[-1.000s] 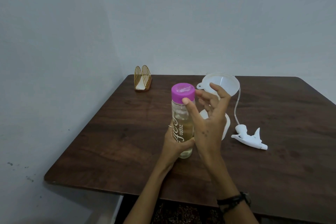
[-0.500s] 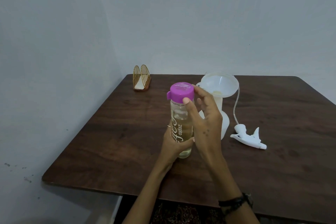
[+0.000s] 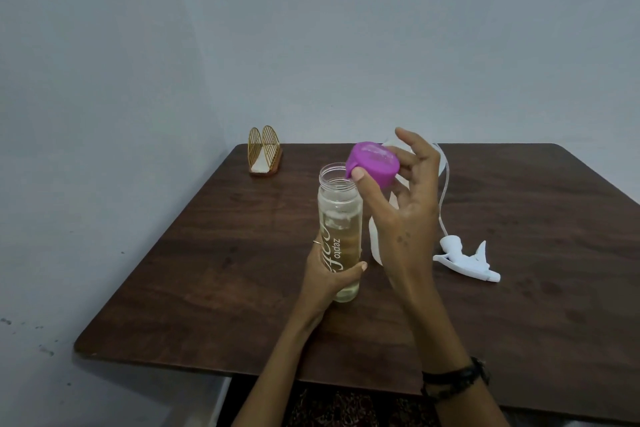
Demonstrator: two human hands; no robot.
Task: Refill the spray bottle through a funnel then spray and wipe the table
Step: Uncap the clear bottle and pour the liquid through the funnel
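we see the left hand [image 3: 330,276] wrapped round the clear glass bottle [image 3: 340,229] standing on the dark wooden table [image 3: 207,270], mouth open. right hand [image 3: 403,218] pinches the purple cap [image 3: 374,165] just above it. trigger sprayer [image 3: 465,258] lies right; white spray bottle [image 3: 375,250] and funnel [image 3: 440,166] mostly hidden behind the hand. gold napkin holder [image 3: 265,156] far left.

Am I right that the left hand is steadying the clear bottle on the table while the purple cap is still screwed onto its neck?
Not quite. The left hand does hold the clear bottle on the table, but the purple cap is off: the right hand pinches it beside the open neck, as the head view shows.
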